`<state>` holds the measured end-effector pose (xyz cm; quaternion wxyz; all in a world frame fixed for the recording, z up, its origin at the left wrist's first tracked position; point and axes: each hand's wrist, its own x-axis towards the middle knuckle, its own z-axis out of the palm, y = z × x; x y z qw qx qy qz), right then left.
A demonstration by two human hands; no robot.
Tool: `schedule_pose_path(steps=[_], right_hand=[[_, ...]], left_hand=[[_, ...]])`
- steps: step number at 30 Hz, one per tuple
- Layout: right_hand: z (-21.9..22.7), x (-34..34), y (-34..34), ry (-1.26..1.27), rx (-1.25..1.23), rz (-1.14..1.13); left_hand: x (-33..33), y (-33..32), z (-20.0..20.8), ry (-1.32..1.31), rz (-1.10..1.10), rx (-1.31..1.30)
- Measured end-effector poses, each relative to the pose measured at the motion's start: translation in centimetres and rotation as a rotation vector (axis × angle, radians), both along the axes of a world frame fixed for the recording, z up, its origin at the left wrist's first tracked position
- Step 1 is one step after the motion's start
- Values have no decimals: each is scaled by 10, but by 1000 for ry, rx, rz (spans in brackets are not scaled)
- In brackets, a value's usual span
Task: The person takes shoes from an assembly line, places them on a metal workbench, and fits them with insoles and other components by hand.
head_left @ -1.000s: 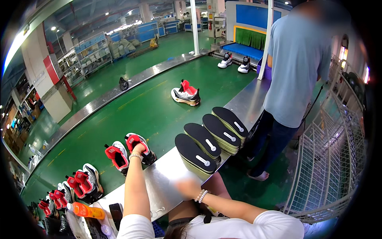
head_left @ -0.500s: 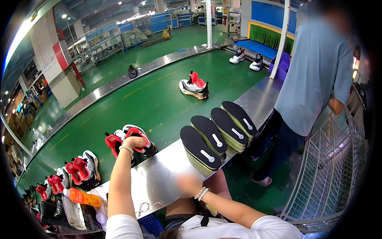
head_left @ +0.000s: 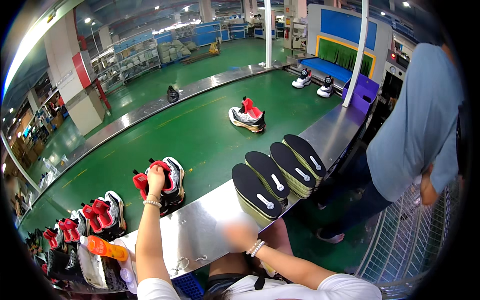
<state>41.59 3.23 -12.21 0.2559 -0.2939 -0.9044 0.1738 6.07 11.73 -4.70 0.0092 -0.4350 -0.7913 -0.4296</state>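
A pair of black-and-white sneakers with red linings stands at the belt's near edge. My left hand (head_left: 156, 179) is closed on the red tongue of the right-hand sneaker (head_left: 175, 175). Against it stands the other sneaker (head_left: 141, 181), partly covered by my hand. My right hand (head_left: 239, 233) hovers at the metal ledge just left of the insoles, its fingers smeared by blur. Several stacks of black-topped insoles (head_left: 255, 192) with pale green layers lie on the ledge to the right.
A lone sneaker (head_left: 247, 116) sits mid-way on the green belt (head_left: 200, 127); two white-and-black shoes (head_left: 325, 87) stand farther off. More sneakers (head_left: 105, 215) and an orange bottle (head_left: 106, 248) are at left. A person in a blue shirt (head_left: 412, 125) stands right, beside a wire cart (head_left: 415, 240).
My left hand has gone from the sneaker's opening to its tongue, and that sneaker has turned more upright and shifted left. The person at right has moved farther right and bent.
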Motion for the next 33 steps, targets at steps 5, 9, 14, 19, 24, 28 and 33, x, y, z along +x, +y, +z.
schedule_pose_path(steps=[5, 9, 14, 19, 24, 28, 33], right_hand=[[-7, 4, 7, -174, 65, -9], [-3, 4, 4, -45, 84, -23], [-8, 12, 12, -108, 92, -17], [-15, 10, 17, 2, 114, -80], [-16, 1, 15, -12, 101, -104], [-12, 8, 13, 104, 97, -124], [-56, 17, 35, 460, -354, -18]], left_hand=[[26, 4, 12, -616, 44, 207], [24, -1, 8, -676, 94, 255], [22, 2, 21, -818, 21, 124], [18, -1, 27, -850, -5, 112], [3, -9, 17, -870, -2, 195], [11, -19, 14, -110, -87, -246], [59, -77, 52, 51, -43, 111]])
